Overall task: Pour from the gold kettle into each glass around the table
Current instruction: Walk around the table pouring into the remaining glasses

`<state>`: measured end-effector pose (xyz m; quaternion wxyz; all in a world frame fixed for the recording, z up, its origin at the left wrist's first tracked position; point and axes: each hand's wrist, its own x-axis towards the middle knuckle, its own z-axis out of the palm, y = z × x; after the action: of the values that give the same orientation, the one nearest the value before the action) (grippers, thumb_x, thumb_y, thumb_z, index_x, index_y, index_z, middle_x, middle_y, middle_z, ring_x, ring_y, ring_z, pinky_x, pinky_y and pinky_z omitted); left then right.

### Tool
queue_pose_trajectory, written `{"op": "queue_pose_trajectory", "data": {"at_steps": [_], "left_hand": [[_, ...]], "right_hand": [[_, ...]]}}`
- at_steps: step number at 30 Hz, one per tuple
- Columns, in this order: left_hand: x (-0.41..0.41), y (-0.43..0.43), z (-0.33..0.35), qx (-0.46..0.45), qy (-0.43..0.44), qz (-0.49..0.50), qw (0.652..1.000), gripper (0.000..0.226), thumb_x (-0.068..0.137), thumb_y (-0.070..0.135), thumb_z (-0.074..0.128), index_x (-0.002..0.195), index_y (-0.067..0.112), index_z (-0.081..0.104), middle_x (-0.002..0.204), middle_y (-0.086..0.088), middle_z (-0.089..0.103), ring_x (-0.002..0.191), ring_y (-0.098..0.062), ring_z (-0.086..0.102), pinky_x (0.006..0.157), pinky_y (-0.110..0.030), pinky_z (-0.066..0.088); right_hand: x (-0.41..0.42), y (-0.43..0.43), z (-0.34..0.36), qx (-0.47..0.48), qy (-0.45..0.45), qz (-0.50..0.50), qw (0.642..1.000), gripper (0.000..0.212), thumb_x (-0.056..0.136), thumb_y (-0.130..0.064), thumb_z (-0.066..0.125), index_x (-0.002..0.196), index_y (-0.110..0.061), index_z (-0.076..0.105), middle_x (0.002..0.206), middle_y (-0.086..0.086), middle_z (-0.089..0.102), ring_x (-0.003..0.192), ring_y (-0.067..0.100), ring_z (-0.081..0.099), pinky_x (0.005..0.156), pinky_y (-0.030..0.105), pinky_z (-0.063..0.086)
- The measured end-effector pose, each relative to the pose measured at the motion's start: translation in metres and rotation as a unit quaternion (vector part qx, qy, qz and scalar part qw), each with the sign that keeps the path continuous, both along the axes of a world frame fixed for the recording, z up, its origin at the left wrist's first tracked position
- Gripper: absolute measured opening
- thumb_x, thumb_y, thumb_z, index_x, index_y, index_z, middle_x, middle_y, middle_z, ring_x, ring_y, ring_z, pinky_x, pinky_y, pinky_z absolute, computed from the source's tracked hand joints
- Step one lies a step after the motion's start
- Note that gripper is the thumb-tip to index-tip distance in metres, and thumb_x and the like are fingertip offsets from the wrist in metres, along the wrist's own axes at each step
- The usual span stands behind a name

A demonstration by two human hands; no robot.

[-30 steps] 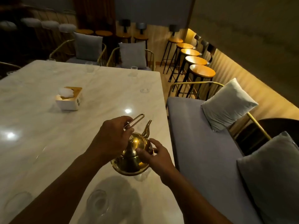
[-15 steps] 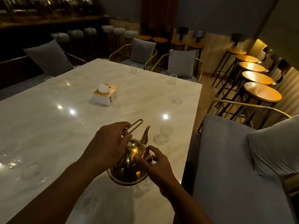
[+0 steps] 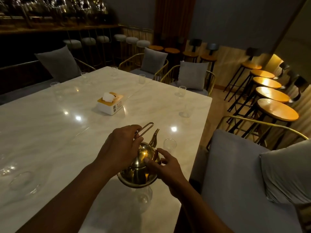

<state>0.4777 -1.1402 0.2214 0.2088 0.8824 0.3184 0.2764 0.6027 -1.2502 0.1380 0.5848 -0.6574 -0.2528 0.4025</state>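
So the marble table is stretching way out ahead of both hands, with glasses sitting along its edges, probably one per seat. The gold kettle is hanging in the air between the hands, spout aiming at the nearest glass just past the right fingertips, looks like that one's getting poured next. The left hand is curling shut around the wire handle, carrying the weight. The right hand is staying loosely open, fingertips resting on the lid, likely keeping it from slipping off.
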Motion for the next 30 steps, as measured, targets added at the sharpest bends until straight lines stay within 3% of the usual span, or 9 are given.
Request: {"op": "queue_pose_trajectory", "data": {"at_steps": [2,7,12,15,20,24,27,30], "left_hand": [[0.015,0.005,-0.003,-0.005,0.009,-0.001,1.0,0.038,0.092,0.025,0.061,0.129,0.017,0.058,0.112,-0.002,0.069,0.101,-0.015,0.064,0.086,-0.028,0.051],[0.053,0.019,-0.021,-0.026,0.044,0.014,0.999,0.039,0.092,0.027,0.062,0.13,0.023,0.057,0.113,0.003,0.068,0.098,-0.011,0.063,0.087,-0.031,0.054],[0.091,0.029,-0.035,-0.036,0.099,0.034,0.994,0.039,0.093,0.023,0.061,0.132,0.025,0.056,0.116,0.005,0.067,0.1,-0.011,0.062,0.086,-0.027,0.051],[0.107,0.031,-0.042,-0.05,0.115,0.044,0.991,0.039,0.093,0.024,0.06,0.131,0.026,0.056,0.115,0.007,0.067,0.098,-0.009,0.061,0.086,-0.027,0.051],[0.132,0.027,-0.05,-0.072,0.133,0.052,0.987,0.039,0.092,0.027,0.061,0.131,0.026,0.057,0.115,0.008,0.068,0.103,-0.01,0.062,0.088,-0.028,0.051],[0.143,0.022,-0.057,-0.082,0.139,0.055,0.985,0.037,0.093,0.027,0.061,0.13,0.023,0.059,0.115,0.005,0.069,0.1,-0.011,0.063,0.087,-0.028,0.052],[0.154,0.018,-0.06,-0.085,0.146,0.061,0.984,0.036,0.093,0.026,0.06,0.129,0.021,0.06,0.118,0.001,0.069,0.104,-0.014,0.064,0.089,-0.031,0.053],[0.164,0.016,-0.063,-0.087,0.156,0.066,0.982,0.034,0.094,0.026,0.059,0.128,0.019,0.061,0.118,-0.001,0.07,0.102,-0.015,0.065,0.087,-0.027,0.052]], "right_hand": [[0.015,0.005,-0.005,-0.003,-0.002,0.012,1.0,0.042,0.072,-0.043,0.087,0.094,-0.053,0.053,0.101,-0.022,0.056,0.106,0.018,0.064,0.094,0.044,0.059],[0.056,0.02,-0.038,-0.002,0.014,0.039,0.999,0.045,0.073,-0.045,0.085,0.104,-0.053,0.053,0.111,-0.018,0.057,0.098,0.007,0.061,0.089,0.039,0.061],[0.087,0.032,-0.066,-0.02,0.04,0.063,0.997,0.077,0.063,-0.06,0.08,0.13,-0.046,0.045,0.114,-0.017,0.052,0.103,0.008,0.06,0.088,0.032,0.06],[0.101,0.033,-0.075,-0.026,0.05,0.081,0.995,0.072,0.063,-0.06,0.078,0.125,-0.051,0.043,0.109,-0.022,0.051,0.103,0.008,0.06,0.083,0.025,0.058],[0.123,0.029,-0.091,-0.058,0.076,0.096,0.991,0.057,0.066,-0.058,0.081,0.11,-0.06,0.045,0.109,-0.02,0.055,0.109,0.013,0.063,0.092,0.039,0.06],[0.127,0.023,-0.099,-0.072,0.078,0.088,0.991,0.042,0.073,-0.052,0.083,0.103,-0.06,0.056,0.113,-0.012,0.064,0.11,0.016,0.066,0.09,0.043,0.062],[0.133,0.02,-0.105,-0.1,0.078,0.082,0.989,0.069,0.059,-0.069,0.083,0.121,-0.054,0.057,0.131,-0.001,0.062,0.116,0.022,0.064,0.09,0.045,0.061],[0.139,0.019,-0.111,-0.12,0.11,0.091,0.982,0.097,0.054,-0.071,0.084,0.139,-0.039,0.052,0.133,0.006,0.062,0.113,0.025,0.066,0.081,0.039,0.064]]}}
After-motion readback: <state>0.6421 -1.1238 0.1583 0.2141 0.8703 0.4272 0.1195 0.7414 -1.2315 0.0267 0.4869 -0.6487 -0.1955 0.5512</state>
